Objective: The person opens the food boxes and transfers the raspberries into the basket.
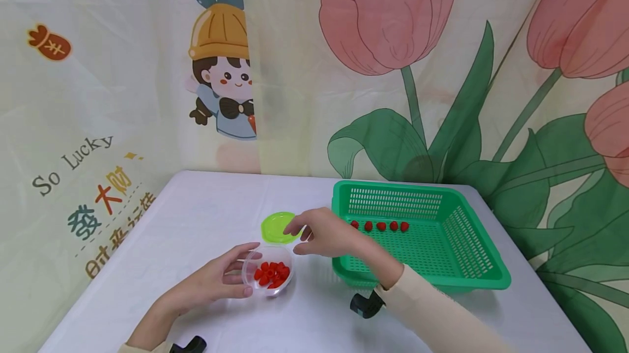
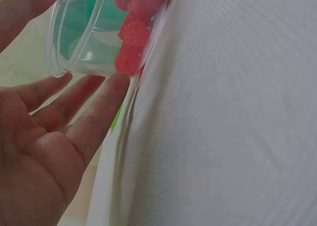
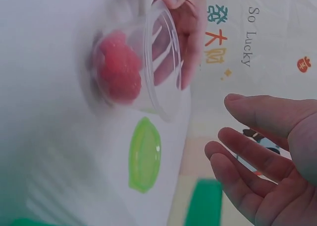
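My left hand [image 1: 211, 282] holds a small clear plastic tub [image 1: 289, 259] from its left side, thumb on the near side and fingers round the far side. Several red raspberries [image 1: 272, 273] lie in the bottom of the tub; the left wrist view shows the fingertips against the tub's wall [image 2: 94, 47]. Between the tub and the green basket [image 1: 422, 282] hovers my right hand [image 1: 319, 230], fingers loosely bent with nothing between them. In the right wrist view its thumb and fingertips stand apart.
A lime-green lid [image 1: 276, 228] lies on the white table [image 1: 211, 205] behind the tub, partly overlapped by the right hand. Several dark red berries [image 1: 381, 226] sit in a row inside the basket's left half. A printed curtain [image 1: 295, 69] hangs behind the table.
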The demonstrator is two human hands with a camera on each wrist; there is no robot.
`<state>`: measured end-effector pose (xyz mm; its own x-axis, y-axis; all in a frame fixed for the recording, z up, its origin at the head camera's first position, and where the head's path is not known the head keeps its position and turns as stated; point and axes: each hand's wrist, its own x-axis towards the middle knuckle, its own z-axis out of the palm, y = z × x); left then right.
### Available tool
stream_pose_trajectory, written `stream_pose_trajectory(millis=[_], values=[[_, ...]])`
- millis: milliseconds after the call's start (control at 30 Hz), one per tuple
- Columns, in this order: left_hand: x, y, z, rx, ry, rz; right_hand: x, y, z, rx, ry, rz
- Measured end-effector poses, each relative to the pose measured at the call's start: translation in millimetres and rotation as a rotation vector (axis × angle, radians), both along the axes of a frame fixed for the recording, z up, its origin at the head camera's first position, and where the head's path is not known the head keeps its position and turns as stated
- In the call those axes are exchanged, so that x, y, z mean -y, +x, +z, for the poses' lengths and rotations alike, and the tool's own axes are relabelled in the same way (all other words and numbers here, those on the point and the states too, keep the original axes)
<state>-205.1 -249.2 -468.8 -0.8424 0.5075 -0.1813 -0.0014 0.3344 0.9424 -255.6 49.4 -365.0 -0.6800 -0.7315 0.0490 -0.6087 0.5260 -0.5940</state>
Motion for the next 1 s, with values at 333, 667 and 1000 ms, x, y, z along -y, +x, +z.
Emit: stream_pose_trajectory(millis=[333,667,1000], values=[[0,0.9,-0.6,-0.003,0.015,0.000,21,5.4,-14.4,0.053,-0.003,0.057],[0,3.0,2.7,-0.027,0.053,-0.035,33,2.8,-29.8,0.066,0.034,0.146],[0,2.7,2.0,0.007,0.037,-0.010,46,0.7,-38.1,0.049,0.115,0.224]])
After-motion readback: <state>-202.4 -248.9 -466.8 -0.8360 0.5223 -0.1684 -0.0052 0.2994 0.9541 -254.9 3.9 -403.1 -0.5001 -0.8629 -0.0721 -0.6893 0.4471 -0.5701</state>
